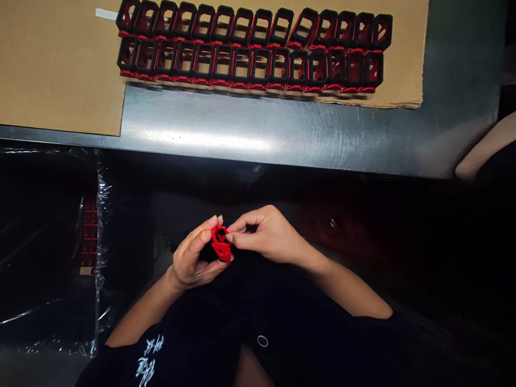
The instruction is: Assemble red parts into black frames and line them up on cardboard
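- Black shadow below the steel table (282, 131) swallows our lap. We cannot make out what lies beneath the hands, or whether a dark piece sits in the left palm.
- A crinkled clear plastic bag (99, 215) on the left is mostly lost in the dark. Only a strip of red parts (89, 234) shows through it.
- Another person's forearm (484, 148) is cut off at the right edge.
- The red plastic part (221, 246) sits between our hands, close to the body and below the table edge.
- Our left hand (193, 260) cups and grips it from the left. Our right hand (268, 236) pinches its upper edge with the fingertips.
- The part looks glossy and angular, with an opening.
- Two rows of black rectangular frames (253, 51) with red bases stand on a cardboard sheet (60, 64), which lies on the scratched metal.
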`<state>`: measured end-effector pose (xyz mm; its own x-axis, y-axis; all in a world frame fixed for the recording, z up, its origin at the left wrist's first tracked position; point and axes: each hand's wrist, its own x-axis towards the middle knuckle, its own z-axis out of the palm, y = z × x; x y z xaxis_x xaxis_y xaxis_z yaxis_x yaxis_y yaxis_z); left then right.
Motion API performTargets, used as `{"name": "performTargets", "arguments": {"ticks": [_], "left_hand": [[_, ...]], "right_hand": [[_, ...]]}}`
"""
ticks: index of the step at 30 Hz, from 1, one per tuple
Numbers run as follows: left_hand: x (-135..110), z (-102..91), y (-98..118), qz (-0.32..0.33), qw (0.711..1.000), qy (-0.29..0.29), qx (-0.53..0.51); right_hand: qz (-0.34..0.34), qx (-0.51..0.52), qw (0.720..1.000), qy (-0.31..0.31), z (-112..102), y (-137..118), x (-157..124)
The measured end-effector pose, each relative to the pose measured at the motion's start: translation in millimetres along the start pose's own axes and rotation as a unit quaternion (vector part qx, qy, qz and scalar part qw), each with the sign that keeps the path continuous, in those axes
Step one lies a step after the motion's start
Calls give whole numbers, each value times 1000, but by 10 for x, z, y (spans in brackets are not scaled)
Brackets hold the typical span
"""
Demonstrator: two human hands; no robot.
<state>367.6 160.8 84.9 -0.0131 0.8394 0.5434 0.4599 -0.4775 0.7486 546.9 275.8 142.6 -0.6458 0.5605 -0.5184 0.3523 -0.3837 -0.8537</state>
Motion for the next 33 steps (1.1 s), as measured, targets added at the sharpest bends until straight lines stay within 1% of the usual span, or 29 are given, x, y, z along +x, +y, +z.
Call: {"name": "performTargets", "arguments": {"ticks": [5,8,12,15,19,23,26,28,30,33], "left_hand": [[-68,3,-27,-19,999,5,-42],[-115,34,-44,-54,992,19,-113],[-127,92,-40,-108,970,42,-216],[-110,110,-30,-137,960,42,-240],[-90,112,-17,-145,953,39,-265],[-83,117,-10,-162,954,37,-250],[-95,129,-24,-156,963,33,-219],[-110,140,-46,-137,973,25,-184],[-122,147,-72,-110,984,12,-137],[-102,130,-92,-76,994,1,-73]], "right_hand": [[2,-1,1000,-15,-51,-35,-12],[-2,24,999,-25,-61,-48,-7],[-7,95,995,-30,-44,-44,10],[7,126,991,-33,-21,-14,24],[22,124,992,-29,4,45,50],[27,110,993,-28,22,58,74],[36,116,992,-28,52,48,78],[42,117,992,-30,83,55,79],[41,102,994,-16,112,84,86],[17,64,998,-9,108,172,126]]}}
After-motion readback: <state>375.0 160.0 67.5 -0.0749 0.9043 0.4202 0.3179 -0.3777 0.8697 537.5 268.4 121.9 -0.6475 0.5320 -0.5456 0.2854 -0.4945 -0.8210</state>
